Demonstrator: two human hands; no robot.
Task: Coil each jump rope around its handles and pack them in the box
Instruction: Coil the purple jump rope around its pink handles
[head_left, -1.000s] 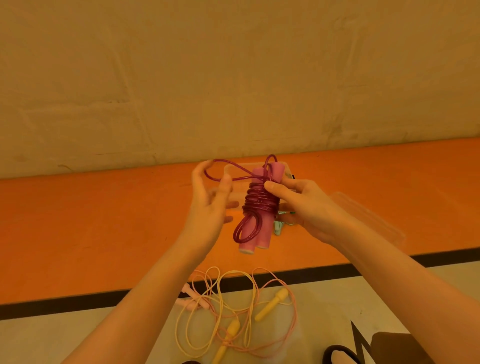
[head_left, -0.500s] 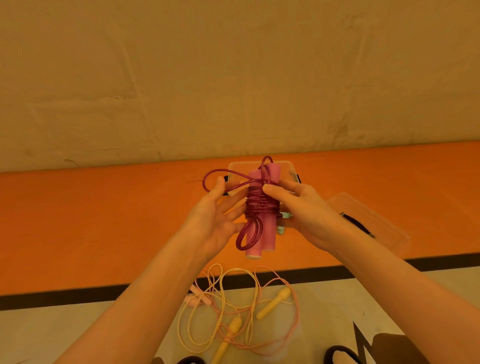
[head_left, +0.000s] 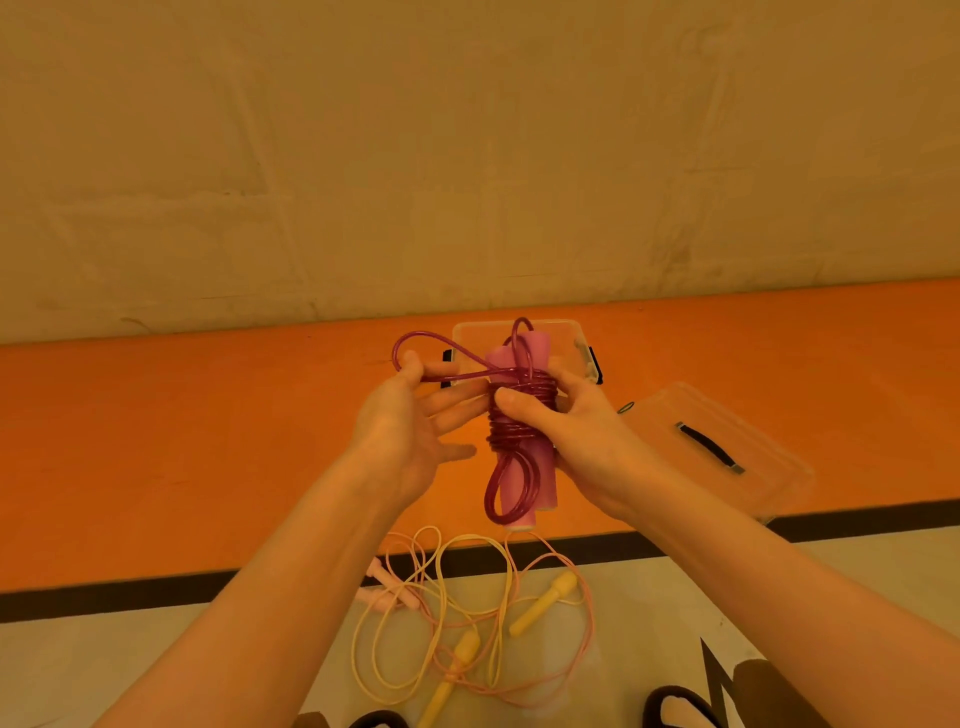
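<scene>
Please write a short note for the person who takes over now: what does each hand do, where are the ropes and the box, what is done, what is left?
Right hand grips the pink handles, magenta rope coiled around them.
Left hand pinches the last loose loop.
Clear box is open on the orange floor behind the hands; lid lies to its right.
Done: magenta rope nearly coiled.
Left: tuck the loop, put the bundle in the box, then coil the yellow rope and the light pink rope, tangled on the floor below.

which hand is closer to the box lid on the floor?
Right. The right hand grips the coiled purple rope just left of the clear lid. The left hand pinches the rope's loose loop farther left, beyond the bundle.
</scene>
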